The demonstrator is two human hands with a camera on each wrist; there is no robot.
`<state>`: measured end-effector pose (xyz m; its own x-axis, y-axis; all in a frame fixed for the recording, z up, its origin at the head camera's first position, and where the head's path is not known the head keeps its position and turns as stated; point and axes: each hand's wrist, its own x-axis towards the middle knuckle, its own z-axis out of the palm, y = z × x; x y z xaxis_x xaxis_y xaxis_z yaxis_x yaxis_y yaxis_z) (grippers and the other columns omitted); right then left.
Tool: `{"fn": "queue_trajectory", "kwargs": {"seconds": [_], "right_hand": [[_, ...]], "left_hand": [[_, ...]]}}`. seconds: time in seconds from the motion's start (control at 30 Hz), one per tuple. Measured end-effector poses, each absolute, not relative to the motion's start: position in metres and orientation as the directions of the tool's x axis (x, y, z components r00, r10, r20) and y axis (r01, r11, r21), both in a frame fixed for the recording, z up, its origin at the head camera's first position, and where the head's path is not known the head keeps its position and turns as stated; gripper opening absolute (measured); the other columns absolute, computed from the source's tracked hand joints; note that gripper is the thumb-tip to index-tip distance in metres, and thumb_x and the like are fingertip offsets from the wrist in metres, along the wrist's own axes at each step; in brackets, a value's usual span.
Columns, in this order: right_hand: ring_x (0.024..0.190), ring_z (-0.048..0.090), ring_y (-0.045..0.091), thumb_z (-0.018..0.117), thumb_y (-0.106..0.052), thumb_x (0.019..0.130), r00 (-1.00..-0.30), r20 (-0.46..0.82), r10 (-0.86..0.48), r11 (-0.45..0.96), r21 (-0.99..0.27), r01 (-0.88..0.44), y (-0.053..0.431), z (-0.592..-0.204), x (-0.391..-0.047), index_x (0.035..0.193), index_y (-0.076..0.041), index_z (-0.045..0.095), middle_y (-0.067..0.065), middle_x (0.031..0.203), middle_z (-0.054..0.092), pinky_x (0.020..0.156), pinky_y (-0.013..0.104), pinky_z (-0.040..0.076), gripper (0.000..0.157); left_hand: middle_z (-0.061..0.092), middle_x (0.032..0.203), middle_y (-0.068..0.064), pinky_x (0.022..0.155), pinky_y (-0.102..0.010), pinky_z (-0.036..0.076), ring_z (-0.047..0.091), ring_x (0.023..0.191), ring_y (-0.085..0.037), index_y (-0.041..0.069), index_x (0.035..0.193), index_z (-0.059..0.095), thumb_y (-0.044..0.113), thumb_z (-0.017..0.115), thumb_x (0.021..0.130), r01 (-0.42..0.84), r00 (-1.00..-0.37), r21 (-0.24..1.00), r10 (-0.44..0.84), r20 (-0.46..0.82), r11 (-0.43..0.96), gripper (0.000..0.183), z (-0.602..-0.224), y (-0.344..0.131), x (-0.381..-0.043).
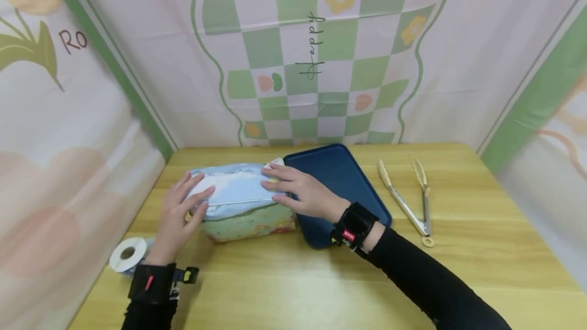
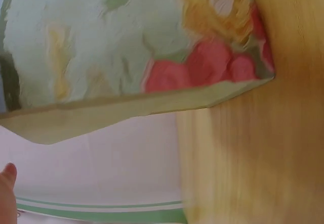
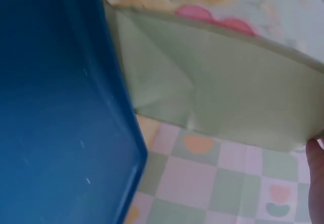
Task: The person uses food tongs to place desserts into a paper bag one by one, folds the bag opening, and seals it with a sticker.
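A paper bag (image 1: 243, 220) painted with flowers on green stands on the table, its light blue upper part folded flat on top. My left hand (image 1: 176, 215) rests on the top at the left end, fingers spread. On the right end of the top lie the fairly straight fingers of my right hand (image 1: 307, 190). In the left wrist view, the bag's painted face (image 2: 116, 42) fills the upper part and one fingertip shows at the left edge. In the right wrist view, the pale green side (image 3: 228, 77) faces up close, a finger (image 3: 316, 168) at its far corner.
A dark blue tray (image 1: 339, 172) lies right beside the bag, partly under my right forearm. Further right are open tongs (image 1: 419, 220) with cream tips. A roll of white labels (image 1: 127, 254) sits by my left wrist. Printed curtains enclose the wooden table (image 1: 293, 289).
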<state>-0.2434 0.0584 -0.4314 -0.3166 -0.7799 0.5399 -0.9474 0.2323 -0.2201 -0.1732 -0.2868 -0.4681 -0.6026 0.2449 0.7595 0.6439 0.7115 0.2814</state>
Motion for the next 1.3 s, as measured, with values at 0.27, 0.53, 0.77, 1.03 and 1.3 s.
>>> {"fn": "queue_trajectory", "kwargs": {"seconds": [0.27, 0.53, 0.77, 1.03, 1.3], "right_hand": [[0.148, 0.030, 0.034, 0.052, -0.025, 0.101, -0.354, 0.566, -0.745, 0.299, -0.191, -0.935, 0.051, -0.437, -0.240, 0.143, -0.015, 0.051, 0.009, 0.155, 0.041, 0.122, 0.039, 0.024, 0.043], [0.152, 0.021, 0.032, 0.042, -0.032, 0.105, -0.471, 0.501, -0.726, 0.408, -0.237, -0.882, 0.049, -0.439, -0.234, 0.148, -0.020, 0.043, 0.003, 0.161, 0.032, 0.122, 0.048, 0.019, 0.045], [0.155, 0.010, 0.029, 0.043, -0.041, 0.103, -0.521, 0.482, -0.705, 0.455, -0.256, -0.853, 0.054, -0.440, -0.225, 0.155, -0.025, 0.027, 0.005, 0.167, 0.013, 0.120, 0.058, 0.017, 0.057], [0.154, 0.015, 0.019, 0.052, -0.038, 0.101, -0.665, 0.471, -0.580, 0.481, -0.461, -0.746, 0.068, -0.448, -0.199, 0.158, -0.022, 0.010, 0.000, 0.167, 0.011, 0.122, 0.041, 0.022, 0.072], [0.123, 0.053, 0.014, 0.059, -0.028, 0.098, -0.864, 0.340, -0.371, 0.534, -0.683, -0.498, 0.073, -0.457, -0.167, 0.133, -0.014, 0.047, 0.001, 0.133, 0.050, 0.101, 0.036, 0.046, 0.040]], "left_hand": [[0.049, 0.149, -0.013, 0.114, -0.069, 0.010, 0.029, 0.148, -0.035, 0.020, 0.126, 0.067, 0.026, 0.056, 0.097, 0.566, -0.596, 0.273, 0.158, 0.787, 0.778, 0.032, -0.476, -0.282, -0.179], [0.036, 0.158, -0.013, 0.115, -0.070, 0.010, 0.024, 0.149, -0.040, 0.017, 0.144, 0.049, 0.027, 0.044, 0.102, 0.434, -0.651, 0.226, 0.130, 0.747, 0.872, 0.044, -0.475, -0.267, -0.172], [0.019, 0.165, -0.010, 0.119, -0.063, 0.006, 0.014, 0.152, -0.038, 0.014, 0.155, 0.027, 0.025, 0.052, 0.097, 0.347, -0.756, 0.269, 0.098, 0.647, 0.898, 0.064, -0.476, -0.270, -0.147], [0.036, 0.153, -0.026, 0.105, -0.072, 0.022, 0.040, 0.129, -0.053, 0.014, 0.157, 0.020, 0.024, 0.074, 0.085, 0.070, -0.880, 0.351, -0.108, 0.463, 0.934, 0.090, -0.478, -0.309, -0.099], [0.050, 0.130, -0.033, 0.089, -0.069, 0.033, 0.048, 0.109, -0.053, -0.004, 0.134, 0.049, 0.031, 0.090, 0.062, -0.233, -0.878, 0.312, -0.337, 0.338, 0.921, 0.089, -0.492, -0.359, -0.062]]}}
